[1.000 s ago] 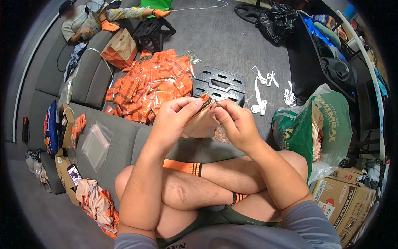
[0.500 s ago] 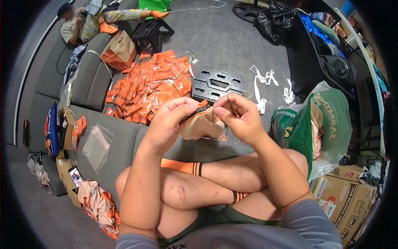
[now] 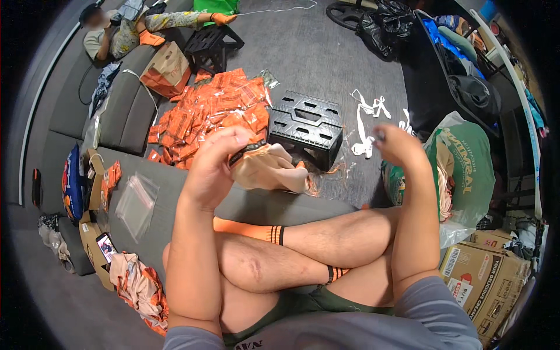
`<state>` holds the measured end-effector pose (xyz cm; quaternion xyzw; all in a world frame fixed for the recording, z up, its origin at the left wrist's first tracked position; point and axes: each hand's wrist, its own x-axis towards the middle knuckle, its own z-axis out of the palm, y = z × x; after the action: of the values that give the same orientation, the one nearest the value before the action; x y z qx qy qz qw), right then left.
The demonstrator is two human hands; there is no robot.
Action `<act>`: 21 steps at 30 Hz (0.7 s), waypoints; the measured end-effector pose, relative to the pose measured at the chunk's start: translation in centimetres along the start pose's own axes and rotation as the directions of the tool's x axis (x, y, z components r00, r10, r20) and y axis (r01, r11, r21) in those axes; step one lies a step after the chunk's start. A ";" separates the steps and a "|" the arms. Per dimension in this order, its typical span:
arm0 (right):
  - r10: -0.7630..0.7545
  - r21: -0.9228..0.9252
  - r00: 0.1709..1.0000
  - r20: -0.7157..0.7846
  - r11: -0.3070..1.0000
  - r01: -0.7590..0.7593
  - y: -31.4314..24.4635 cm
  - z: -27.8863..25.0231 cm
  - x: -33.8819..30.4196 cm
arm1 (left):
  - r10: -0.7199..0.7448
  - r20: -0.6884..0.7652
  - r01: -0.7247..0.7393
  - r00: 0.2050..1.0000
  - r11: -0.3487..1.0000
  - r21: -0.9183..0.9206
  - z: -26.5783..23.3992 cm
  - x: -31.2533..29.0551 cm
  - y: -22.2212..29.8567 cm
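My left hand (image 3: 214,160) is closed on a cream cloth piece (image 3: 265,169) by its black and orange band, and the cloth hangs in loose folds to the right of my fingers. My right hand (image 3: 402,146) is apart from the cloth, raised beside the green plastic bag. Its fingers are curled and blurred, with a small dark thing at their tips that I cannot make out. Past the cloth, a black folding stool (image 3: 306,119) stands on the floor with orange thread scraps by it.
Many orange plastic-wrapped packets (image 3: 216,108) are heaped beyond the sofa seat. On the right stand a green plastic bag (image 3: 466,157) of cream cloth and a cardboard box (image 3: 484,286). White straps (image 3: 361,125) lie on the floor. Clear sleeves (image 3: 137,204) lie left; a person (image 3: 114,38) reclines far left.
My right hand has let go of the cloth and moved right. My left hand has shifted slightly left and lower with the cloth, which hangs more open, uncovering more of the stool.
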<state>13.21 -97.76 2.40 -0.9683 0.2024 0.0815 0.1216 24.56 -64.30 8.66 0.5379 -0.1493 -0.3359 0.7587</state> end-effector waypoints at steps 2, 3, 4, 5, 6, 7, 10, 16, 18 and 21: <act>-0.124 0.168 0.985 0.118 0.980 0.103 -1.9 0.7 0.2 | 0.019 0.011 -0.019 1.000 0.999 -0.027 -0.1 -0.2 0.4; -0.267 0.340 0.940 0.212 0.922 0.185 -3.5 1.0 0.3 | 0.020 0.007 -0.020 1.000 0.999 -0.027 -0.1 -0.3 0.5; -0.393 0.534 0.911 0.123 0.800 0.273 -5.2 1.4 0.3 | 0.005 0.095 -0.005 0.995 1.000 -0.003 0.0 -0.3 0.4; -0.493 0.695 0.870 0.010 0.629 0.349 -7.0 1.8 0.3 | -0.011 0.183 0.007 0.983 1.000 0.023 0.2 -0.2 0.3; -0.529 0.772 0.848 0.028 0.551 0.318 -9.1 1.1 -0.1 | -0.029 0.264 0.016 0.964 0.999 0.051 0.3 -0.4 0.3; -0.565 0.839 0.824 0.041 0.468 0.279 -10.9 0.5 -0.4 | -0.029 0.254 0.016 0.967 0.998 0.052 0.4 -0.7 0.4; -0.725 0.990 0.681 -0.104 -0.011 0.140 -12.8 2.8 -0.5 | -0.127 0.334 0.045 0.934 0.970 0.240 1.5 -0.6 0.9; -0.744 0.998 0.666 -0.051 -0.067 0.001 -13.3 2.8 -1.4 | -0.119 0.301 0.052 0.946 0.974 0.220 -0.2 -1.0 1.9; -0.677 0.995 0.730 -0.096 -0.074 0.062 -12.7 2.7 -0.9 | -0.082 0.283 0.022 0.955 0.978 0.207 -0.4 -0.9 2.4; -0.472 0.970 0.854 -0.219 -0.196 0.140 -12.1 2.3 -0.5 | -0.067 0.234 -0.027 0.970 0.926 0.376 1.0 -1.4 2.2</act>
<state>17.47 -86.24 2.76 -0.5552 -0.0653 -0.0180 0.8290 23.74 -63.61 11.24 0.6297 -0.2969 -0.3718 0.6140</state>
